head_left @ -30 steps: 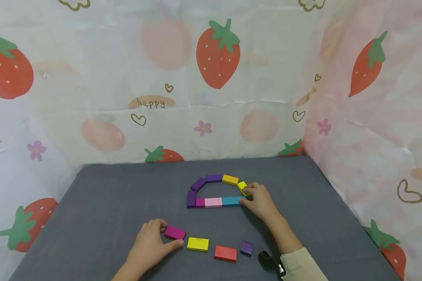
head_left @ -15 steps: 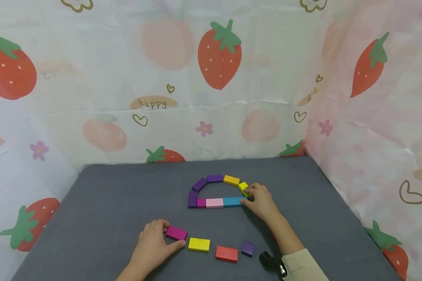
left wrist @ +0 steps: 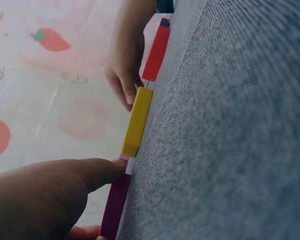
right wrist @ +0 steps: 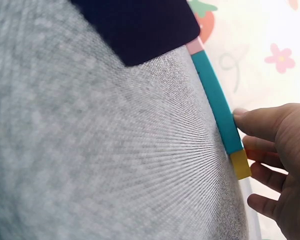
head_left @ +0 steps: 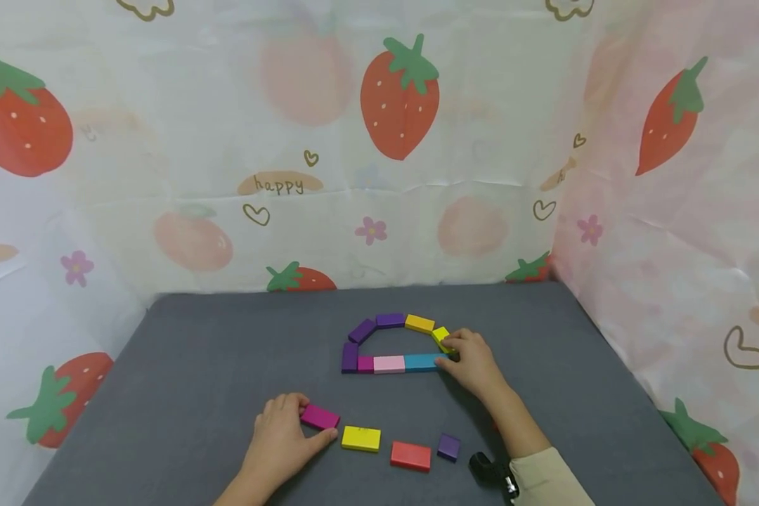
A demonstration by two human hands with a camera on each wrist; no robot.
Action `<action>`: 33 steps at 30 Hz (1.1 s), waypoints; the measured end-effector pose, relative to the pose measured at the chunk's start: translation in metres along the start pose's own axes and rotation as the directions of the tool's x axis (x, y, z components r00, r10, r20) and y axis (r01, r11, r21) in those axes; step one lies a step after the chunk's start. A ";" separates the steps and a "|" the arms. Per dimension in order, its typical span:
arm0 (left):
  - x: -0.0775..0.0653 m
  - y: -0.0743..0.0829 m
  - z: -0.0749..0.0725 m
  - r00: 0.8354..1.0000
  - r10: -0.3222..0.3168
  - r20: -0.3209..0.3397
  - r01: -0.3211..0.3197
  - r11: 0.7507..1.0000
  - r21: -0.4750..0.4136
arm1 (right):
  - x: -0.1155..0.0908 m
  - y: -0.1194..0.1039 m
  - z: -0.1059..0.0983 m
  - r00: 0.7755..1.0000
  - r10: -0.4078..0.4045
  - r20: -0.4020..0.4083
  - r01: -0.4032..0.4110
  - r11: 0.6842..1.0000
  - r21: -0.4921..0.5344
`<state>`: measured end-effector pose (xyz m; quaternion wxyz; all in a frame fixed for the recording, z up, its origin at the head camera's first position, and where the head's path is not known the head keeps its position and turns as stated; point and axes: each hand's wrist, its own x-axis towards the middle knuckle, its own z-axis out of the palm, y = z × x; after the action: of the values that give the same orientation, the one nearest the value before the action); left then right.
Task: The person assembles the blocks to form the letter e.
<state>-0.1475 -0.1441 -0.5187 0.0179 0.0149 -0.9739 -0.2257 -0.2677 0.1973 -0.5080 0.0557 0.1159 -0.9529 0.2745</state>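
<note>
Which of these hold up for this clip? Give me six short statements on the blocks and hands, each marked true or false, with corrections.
1. The left hand touches the front magenta block. True.
2. The pink block lies in the front row. False: it lies in the far shape, between the far magenta block and the blue block.
3. The red block lies between the front yellow block and the small purple block. True.
4. The right hand is on the red block. False: it is at the blue block's right end.
5. A pale sleeve shows on the right arm. True.
6. The tabletop is bright green. False: it is grey.
</note>
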 end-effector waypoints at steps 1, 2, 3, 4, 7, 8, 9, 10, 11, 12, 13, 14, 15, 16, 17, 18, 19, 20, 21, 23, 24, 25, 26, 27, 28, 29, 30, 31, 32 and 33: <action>0.000 0.001 0.000 1.000 -0.002 0.001 0.002 1.000 0.004 | 0.000 0.000 0.000 1.000 -0.001 0.000 0.001 1.000 0.001; 0.000 0.001 0.000 1.000 -0.003 0.002 0.003 1.000 0.006 | 0.000 0.000 -0.001 1.000 -0.001 0.001 0.001 1.000 0.003; 0.000 0.002 -0.001 1.000 -0.005 0.005 0.005 1.000 0.009 | 0.000 -0.001 -0.001 1.000 0.001 0.002 -0.001 1.000 0.008; 0.000 0.002 -0.001 1.000 -0.008 0.008 0.007 1.000 0.011 | 0.000 -0.001 -0.001 1.000 0.002 0.005 -0.002 1.000 0.012; -0.001 0.003 -0.002 1.000 -0.017 0.020 0.017 1.000 -0.006 | -0.002 -0.001 -0.002 1.000 0.000 0.007 0.000 1.000 0.015; -0.001 0.004 -0.002 1.000 -0.018 0.020 0.018 1.000 -0.016 | -0.002 0.000 -0.002 1.000 0.001 0.007 -0.001 1.000 0.017; -0.001 0.004 -0.003 1.000 -0.016 0.019 0.017 0.999 -0.029 | -0.002 -0.001 -0.002 1.000 0.002 0.006 -0.002 1.000 0.018; -0.001 0.004 -0.003 1.000 -0.015 0.016 0.016 0.999 -0.044 | -0.002 0.000 -0.002 1.000 0.003 0.006 -0.003 1.000 0.017; -0.001 0.004 -0.004 1.000 -0.015 0.014 0.016 0.998 -0.058 | -0.002 0.000 -0.002 1.000 0.003 0.005 -0.003 1.000 0.017; -0.001 0.004 -0.004 1.000 -0.013 0.009 0.014 0.997 -0.075 | -0.002 0.000 -0.002 1.000 0.002 0.002 -0.002 1.000 0.016; -0.001 0.005 -0.005 1.000 -0.009 0.006 0.010 0.996 -0.089 | -0.001 0.000 -0.002 1.000 0.003 0.003 -0.003 1.000 0.015; -0.001 0.005 -0.006 1.000 -0.006 0.005 0.007 0.995 -0.101 | -0.001 0.000 -0.003 1.000 0.005 0.003 -0.005 1.000 0.014; -0.001 0.006 -0.007 1.000 -0.007 0.009 0.008 0.994 -0.113 | -0.001 -0.001 -0.003 1.000 0.007 0.005 -0.007 1.000 0.014; 0.000 0.006 -0.007 1.000 -0.011 0.017 0.013 0.992 -0.126 | -0.001 0.000 -0.003 1.000 0.007 0.007 -0.008 1.000 0.014; 0.000 0.007 -0.008 1.000 -0.017 0.026 0.021 0.990 -0.137 | 0.000 -0.001 -0.003 1.000 0.007 0.007 -0.007 1.000 0.016; 0.000 0.007 -0.009 0.999 -0.020 0.036 0.025 0.989 -0.149 | 0.000 0.000 -0.002 1.000 0.006 0.007 -0.006 1.000 0.016; 0.001 0.008 -0.010 0.999 -0.022 0.048 0.029 0.987 -0.159 | 0.001 0.000 -0.002 1.000 0.007 0.007 -0.007 1.000 0.019; 0.002 0.008 -0.011 0.998 -0.026 0.061 0.036 0.985 -0.167 | 0.001 0.000 -0.002 1.000 0.004 0.005 -0.004 1.000 0.021; 0.004 0.009 -0.011 0.997 -0.024 0.068 0.035 0.984 -0.174 | 0.002 0.000 -0.002 1.000 0.005 0.004 -0.005 1.000 0.023; 0.006 0.010 -0.012 0.997 -0.005 0.074 0.019 0.983 -0.182 | 0.002 0.001 -0.002 1.000 0.001 0.001 -0.001 1.000 0.022; 0.007 0.010 -0.013 0.998 0.013 0.069 0.000 0.983 -0.185 | 0.002 0.002 -0.001 1.000 0.000 -0.002 0.000 1.000 0.021; 0.009 0.011 -0.013 0.998 0.033 0.062 -0.021 0.982 -0.186 | 0.002 0.002 -0.001 1.000 0.000 -0.002 0.000 1.000 0.021; 0.010 0.012 -0.013 0.997 0.054 0.051 -0.044 0.981 -0.187 | 0.002 0.003 -0.001 1.000 -0.001 -0.004 0.001 1.000 0.018; 0.012 0.012 -0.012 0.996 0.077 0.038 -0.069 0.980 -0.187 | 0.003 0.003 -0.001 1.000 -0.001 -0.005 0.001 1.000 0.016; 0.014 0.013 -0.013 0.995 0.096 0.031 -0.089 0.978 -0.186 | 0.002 0.004 0.000 1.000 -0.002 -0.005 0.002 1.000 0.016; 0.016 0.013 -0.012 0.993 0.115 0.022 -0.109 0.977 -0.185 | 0.003 0.004 0.000 1.000 -0.002 -0.005 0.002 1.000 0.016; 0.018 0.013 -0.011 0.991 0.132 0.017 -0.127 0.975 -0.182 | 0.003 0.004 0.001 1.000 -0.002 -0.006 0.002 1.000 0.015; 0.020 0.013 -0.011 0.989 0.147 0.017 -0.141 0.974 -0.179 | 0.002 0.004 0.001 1.000 -0.002 -0.007 0.002 1.000 0.013; 0.023 0.013 -0.011 0.987 0.160 0.021 -0.154 0.972 -0.179 | 0.002 0.004 0.001 1.000 -0.001 -0.005 0.001 1.000 0.011; 0.025 0.014 -0.011 0.985 0.172 0.028 -0.164 0.970 -0.179 | 0.002 0.004 0.001 1.000 0.001 -0.004 -0.001 1.000 0.012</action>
<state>-0.1724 -0.1375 -0.5024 0.0169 -0.0741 -0.9481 -0.3087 -0.2707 0.1995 -0.5104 0.0568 0.1154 -0.9511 0.2807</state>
